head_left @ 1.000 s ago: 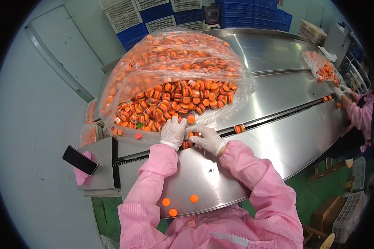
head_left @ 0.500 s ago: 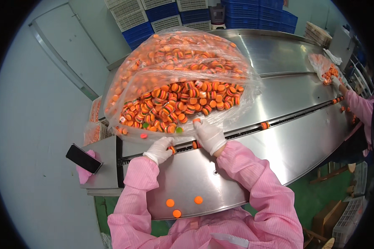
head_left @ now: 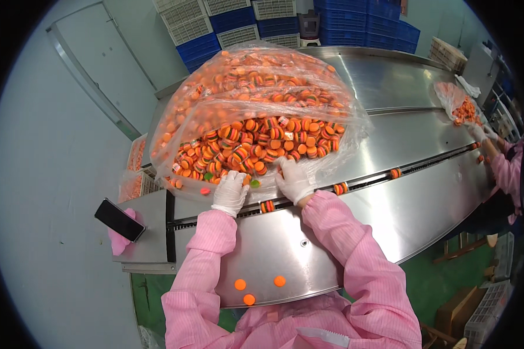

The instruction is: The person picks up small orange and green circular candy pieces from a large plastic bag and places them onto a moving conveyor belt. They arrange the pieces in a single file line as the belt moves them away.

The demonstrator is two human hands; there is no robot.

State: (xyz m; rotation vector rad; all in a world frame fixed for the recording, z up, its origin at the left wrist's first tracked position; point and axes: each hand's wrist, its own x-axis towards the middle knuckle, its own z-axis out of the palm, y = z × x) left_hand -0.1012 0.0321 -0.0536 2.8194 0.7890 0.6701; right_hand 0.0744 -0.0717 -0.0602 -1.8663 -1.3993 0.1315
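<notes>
A big clear plastic bag (head_left: 256,99) lies on the steel table, full of small round orange sweets with striped layers (head_left: 262,142). My left hand (head_left: 230,192), in a white glove, rests at the bag's open mouth with its fingertips on loose pieces. My right hand (head_left: 294,180), also gloved, lies beside it with fingers spread over pieces at the bag's edge. Neither hand visibly grips anything. Just in front of the hands a narrow groove (head_left: 367,181) runs across the table, with single pieces in it (head_left: 268,205). Pink sleeves cover both forearms.
Three orange discs (head_left: 249,299) lie near the table's front edge (head_left: 308,291). A black phone (head_left: 119,219) sits on a pink cloth at the left. At the right, a co-worker's gloved hands (head_left: 483,136) work by a smaller bag (head_left: 457,104). Blue and white crates (head_left: 343,23) stand behind.
Both hands have moved forward from the groove to the bag's mouth and closer together. Pieces in the groove have shifted to the right.
</notes>
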